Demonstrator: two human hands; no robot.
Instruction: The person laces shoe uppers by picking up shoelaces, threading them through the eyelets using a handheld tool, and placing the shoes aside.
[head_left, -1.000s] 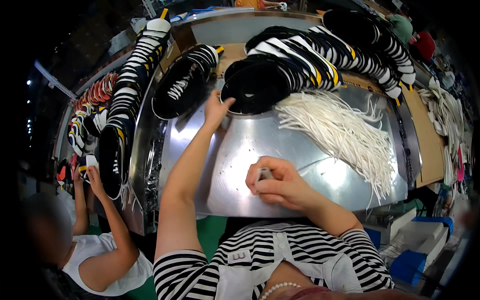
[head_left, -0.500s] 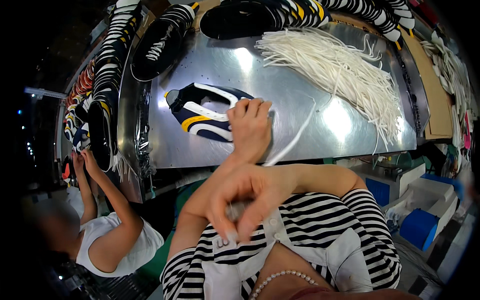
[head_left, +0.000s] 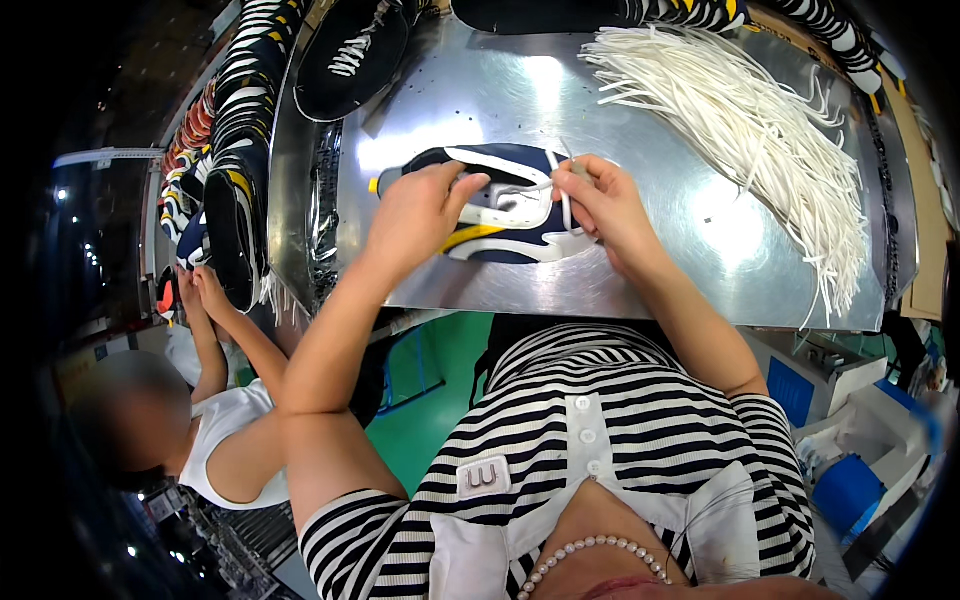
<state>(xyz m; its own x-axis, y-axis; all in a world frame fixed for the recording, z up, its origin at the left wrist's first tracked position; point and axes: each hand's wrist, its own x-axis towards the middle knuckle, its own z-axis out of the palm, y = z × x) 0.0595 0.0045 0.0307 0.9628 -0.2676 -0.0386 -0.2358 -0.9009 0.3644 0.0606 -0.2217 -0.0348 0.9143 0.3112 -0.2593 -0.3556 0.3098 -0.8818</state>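
A navy shoe upper (head_left: 488,248) with white panels and a yellow stripe lies on the metal tabletop, its heel end to the left. My left hand (head_left: 415,215) is closed over its heel-side part, thumb and forefinger at the collar opening; the other fingertips are hidden. At the front of the lace opening, my right hand (head_left: 610,205) pinches a thin white shoelace (head_left: 565,205). Part of the lace crosses the upper beside the right fingertips, and a strand stands up above them. I cannot tell which holes it passes through.
A bundle of white laces (head_left: 740,140) covers the right of the metal table (head_left: 460,300). A black shoe upper with laces (head_left: 355,60) lies at the back left. Stacked uppers (head_left: 240,150) line the left side. Beyond them, a person in white (head_left: 235,450) handles other uppers.
My left hand has shifted from the front of the upper toward its heel. My right hand has come up from near my chest to the lace opening, with the lace now in its fingers.
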